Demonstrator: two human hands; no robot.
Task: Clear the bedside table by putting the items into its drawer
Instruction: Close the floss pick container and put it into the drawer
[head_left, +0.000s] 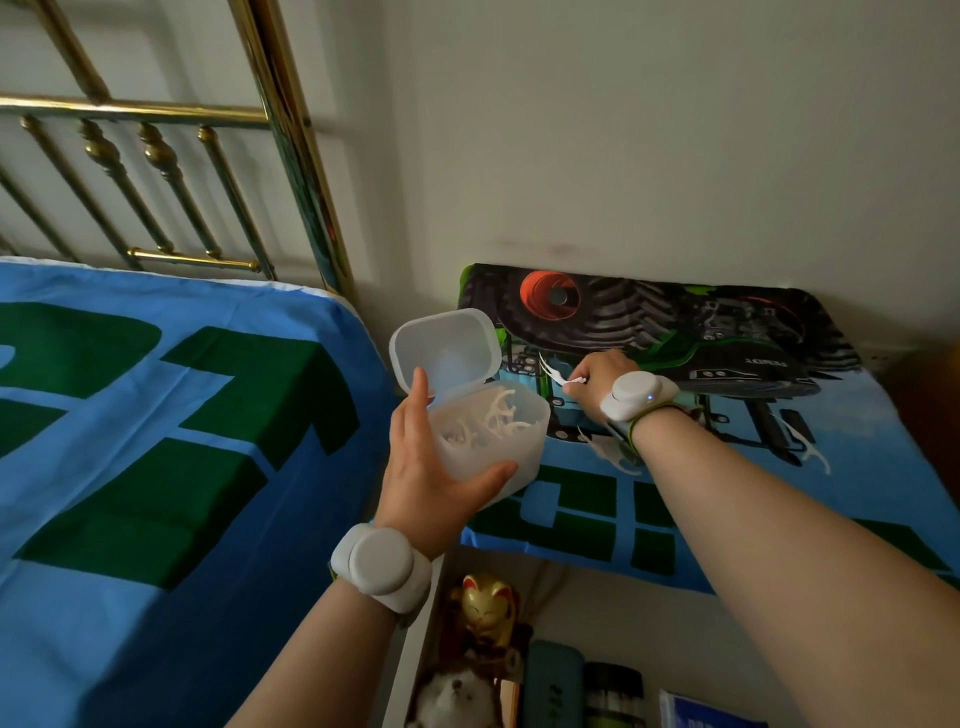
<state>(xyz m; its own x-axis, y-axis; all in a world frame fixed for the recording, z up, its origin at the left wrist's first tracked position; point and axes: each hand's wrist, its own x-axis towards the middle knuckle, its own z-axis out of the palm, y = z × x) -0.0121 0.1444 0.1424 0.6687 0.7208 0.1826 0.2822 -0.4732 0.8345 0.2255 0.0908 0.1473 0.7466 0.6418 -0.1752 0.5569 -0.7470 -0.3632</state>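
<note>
My left hand (426, 467) holds a translucent white plastic box (488, 431) with its hinged lid (447, 348) flipped up; several white floss picks lie inside it. My right hand (597, 379) is over the bedside table's printed cloth (701, 364), fingers pinched on one white floss pick (556, 374). Two more floss picks lie loose on the cloth, one under my right wrist (613, 452) and one to the right (810, 447). The open drawer (623, 613) shows below the table's front edge.
In the drawer sit a gold cat figurine (485, 603), a white plush toy (457, 696), a dark teal case (553, 686), a dark jar (615, 691) and a blue packet (701, 714). The bed with blue-green cover (182, 441) and brass headboard (156, 156) stands at the left.
</note>
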